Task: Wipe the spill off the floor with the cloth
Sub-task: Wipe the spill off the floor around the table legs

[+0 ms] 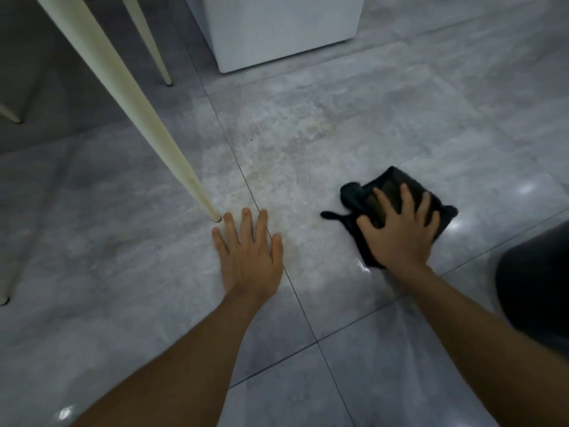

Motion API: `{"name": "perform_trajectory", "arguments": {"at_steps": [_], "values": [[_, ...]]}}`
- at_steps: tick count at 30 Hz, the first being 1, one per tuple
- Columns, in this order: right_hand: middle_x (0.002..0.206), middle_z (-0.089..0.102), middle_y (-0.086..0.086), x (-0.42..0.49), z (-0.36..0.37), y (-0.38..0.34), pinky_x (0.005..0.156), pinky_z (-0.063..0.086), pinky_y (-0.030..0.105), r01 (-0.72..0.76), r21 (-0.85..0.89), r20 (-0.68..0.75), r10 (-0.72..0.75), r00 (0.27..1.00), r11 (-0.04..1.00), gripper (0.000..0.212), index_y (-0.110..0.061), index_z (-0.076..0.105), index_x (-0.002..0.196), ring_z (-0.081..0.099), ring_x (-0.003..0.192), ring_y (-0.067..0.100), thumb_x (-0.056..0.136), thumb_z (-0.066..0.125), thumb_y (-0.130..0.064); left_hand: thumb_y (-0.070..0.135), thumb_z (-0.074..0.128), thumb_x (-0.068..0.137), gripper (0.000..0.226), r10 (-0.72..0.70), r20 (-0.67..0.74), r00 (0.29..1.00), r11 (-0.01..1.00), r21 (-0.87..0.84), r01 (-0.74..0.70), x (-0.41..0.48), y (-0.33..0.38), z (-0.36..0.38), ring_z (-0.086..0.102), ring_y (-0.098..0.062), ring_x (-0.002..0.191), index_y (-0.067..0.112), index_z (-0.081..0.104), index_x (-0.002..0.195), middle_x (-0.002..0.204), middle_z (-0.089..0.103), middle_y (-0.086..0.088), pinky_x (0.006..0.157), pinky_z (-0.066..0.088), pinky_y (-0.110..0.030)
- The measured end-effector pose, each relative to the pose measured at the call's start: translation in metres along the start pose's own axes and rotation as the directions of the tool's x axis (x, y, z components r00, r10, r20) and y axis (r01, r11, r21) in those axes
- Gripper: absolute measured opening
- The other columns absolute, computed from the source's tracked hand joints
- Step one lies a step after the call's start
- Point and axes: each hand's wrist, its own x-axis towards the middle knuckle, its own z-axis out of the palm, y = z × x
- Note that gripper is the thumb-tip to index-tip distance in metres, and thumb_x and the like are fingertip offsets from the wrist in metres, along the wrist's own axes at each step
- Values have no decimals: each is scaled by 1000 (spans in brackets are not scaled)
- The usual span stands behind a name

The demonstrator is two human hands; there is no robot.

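Observation:
A dark, crumpled cloth [354, 197] lies on the grey tiled floor [400, 118] at centre right. My right hand [400, 232] presses flat on top of it, fingers spread. A small shiny wet patch [361, 265] glistens at the cloth's near edge, beside my right wrist. A pale, smeared area of the floor [292, 155] spreads beyond and left of the cloth. My left hand [249, 251] rests flat on the bare tile, fingers apart, holding nothing, just right of a table leg's foot.
A slanted cream table leg [129, 97] ends on the floor by my left fingertips. Another thin leg [154, 47] stands further back. A white cabinet [277, 29] stands at the top centre. A dark rounded shape [535, 278], perhaps my knee, is at the right edge.

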Motion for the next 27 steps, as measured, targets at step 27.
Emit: {"name": "perform_trajectory", "arguments": {"at_steps": [27], "values": [[166, 31, 6, -223, 38, -112, 117, 22, 68, 845, 57, 84, -846, 527, 532, 73, -36, 51, 148, 22, 154, 39, 85, 51, -73, 38, 32, 104, 52, -244, -66, 968, 964, -127, 234, -104, -182, -31, 11, -32, 154, 25, 34, 155, 165, 26, -2, 124, 15, -48]]}}
